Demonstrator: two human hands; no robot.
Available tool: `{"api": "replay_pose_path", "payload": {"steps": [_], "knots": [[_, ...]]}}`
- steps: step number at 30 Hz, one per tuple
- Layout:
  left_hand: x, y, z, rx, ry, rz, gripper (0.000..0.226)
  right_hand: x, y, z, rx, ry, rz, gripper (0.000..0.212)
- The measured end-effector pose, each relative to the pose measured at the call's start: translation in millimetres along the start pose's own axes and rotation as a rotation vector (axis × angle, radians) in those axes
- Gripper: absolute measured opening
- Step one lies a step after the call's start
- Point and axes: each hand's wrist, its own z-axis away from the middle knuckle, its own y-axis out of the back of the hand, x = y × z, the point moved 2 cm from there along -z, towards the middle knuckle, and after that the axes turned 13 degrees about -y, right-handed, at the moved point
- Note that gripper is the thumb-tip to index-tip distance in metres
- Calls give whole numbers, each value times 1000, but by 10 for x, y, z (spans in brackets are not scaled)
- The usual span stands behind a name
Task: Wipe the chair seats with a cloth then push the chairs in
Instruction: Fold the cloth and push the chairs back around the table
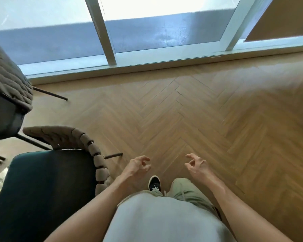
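Spanning the view, a herringbone wood floor point(191, 110) meets a tall window point(147, 32). 2 chairs stand at left: the near chair point(42, 189), its teal seat rimmed by a padded beige back, and the far chair point(7, 95), quilted. Left hand point(138, 167) and right hand point(196, 165) hang loosely curled, holding nothing, clear of both chairs.

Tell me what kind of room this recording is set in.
Probably a dining area in a home or flat: two upholstered chairs with thin metal legs, a herringbone wood floor, and a floor-level sliding glass door.
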Motion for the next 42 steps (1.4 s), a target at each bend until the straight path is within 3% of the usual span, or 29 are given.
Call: {"api": "replay_pose_path", "payload": {"steps": [4, 10, 19, 27, 35, 39, 42], "knots": [[-70, 313, -284, 49, 57, 44, 33, -518, 377, -556, -11, 51, 15, 39], [-249, 845, -718, 296, 258, 179, 30, -1637, 786, -1692, -70, 205, 177, 36], [-89, 1770, -1030, 823, 507, 369, 27, -3917, 1053, -2493, -184, 529, 453, 30], [-215, 2168, -889, 1218, 660, 576, 25, -5513, 385, -2383, -357, 832, 683, 23], [-988, 2723, -580, 1663, 900, 629, 20, -6691, -799, -2053, -446, 1072, 909, 25], [-1442, 3022, -466, 1732, 1077, 626, 23, -7264, -1441, -1809, -486, 1155, 1068, 27], [-1755, 3231, -404, 1669, 1174, 745, 42, -7718, -1882, -1617, -513, 1195, 1161, 28]]}}
